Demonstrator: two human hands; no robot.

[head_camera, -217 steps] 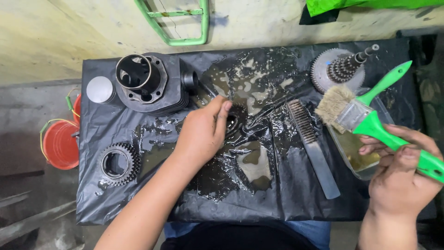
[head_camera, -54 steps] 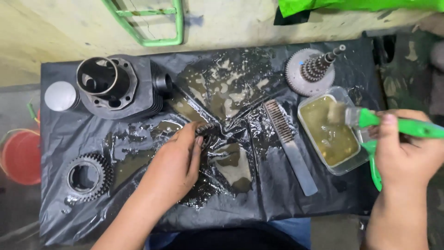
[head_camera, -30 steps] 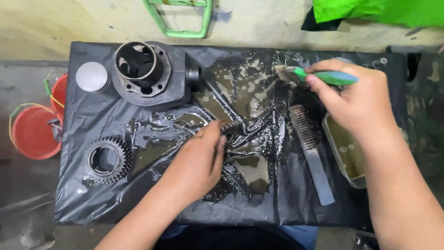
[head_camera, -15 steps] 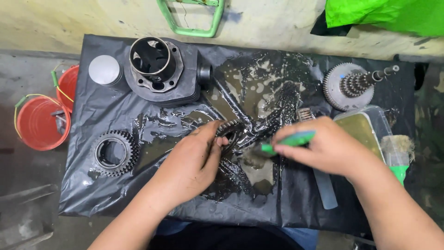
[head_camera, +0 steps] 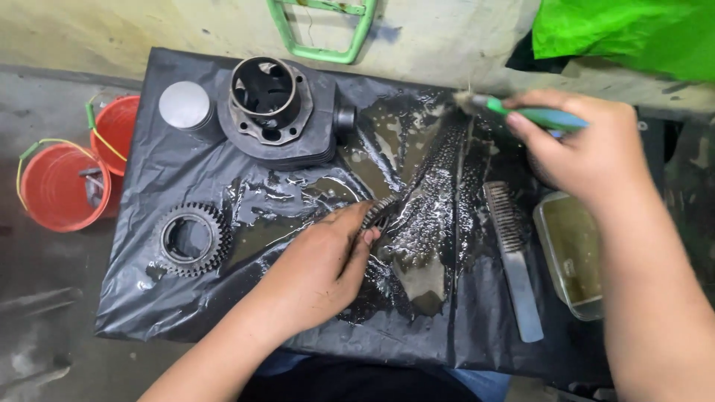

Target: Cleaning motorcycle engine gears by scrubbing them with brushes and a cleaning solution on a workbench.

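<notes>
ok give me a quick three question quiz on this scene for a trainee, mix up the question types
1. True or false: the left hand rests on a small dark toothed gear lying on the wet black plastic sheet.
2. Which does the right hand hold? A) the grey metal wire brush B) the green-handled paint brush C) the round silver piston
3. Fill in: the two round buckets left of the sheet are ____ in colour.

Key: 1 true; 2 B; 3 red
</notes>
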